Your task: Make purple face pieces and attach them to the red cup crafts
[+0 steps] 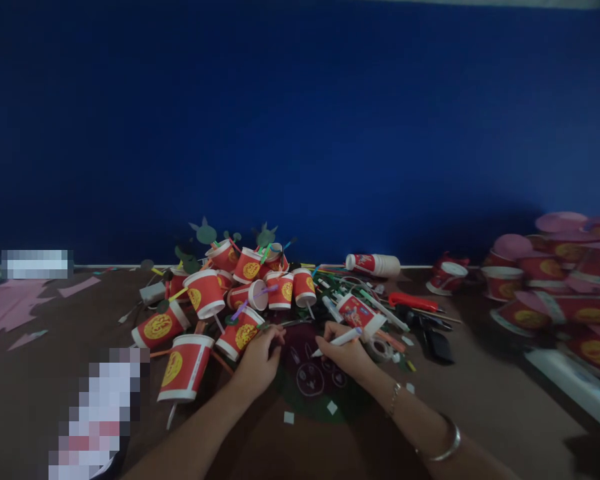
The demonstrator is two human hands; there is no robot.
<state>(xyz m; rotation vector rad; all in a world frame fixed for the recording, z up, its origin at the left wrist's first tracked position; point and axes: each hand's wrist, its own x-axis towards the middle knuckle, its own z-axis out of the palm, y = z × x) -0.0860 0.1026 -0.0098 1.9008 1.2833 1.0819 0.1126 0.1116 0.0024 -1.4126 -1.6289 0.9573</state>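
My right hand (343,347) is closed around a white pen (337,340), its tip pointing left and down over a dark sheet (285,390). White outlines show on that sheet: a rounded animal face with marks inside, long ear shapes above it, and a smaller circle beside it. At the sheet's left edge lies my left hand (257,360), thumb and fingers a little apart, apparently pressing on the sheet; part of its fingertips is hard to make out. Just beyond it is a red paper cup (237,333) with a yellow print, lying tilted.
Several red cups with sticks, one a near cup (185,367), pile up left and ahead. Right of the sheet lie a roll of tape (380,348), a red-handled tool (413,301) and stacked white-rimmed cups (375,265). A white power strip (575,387) is far right; pink paper (10,303) far left.
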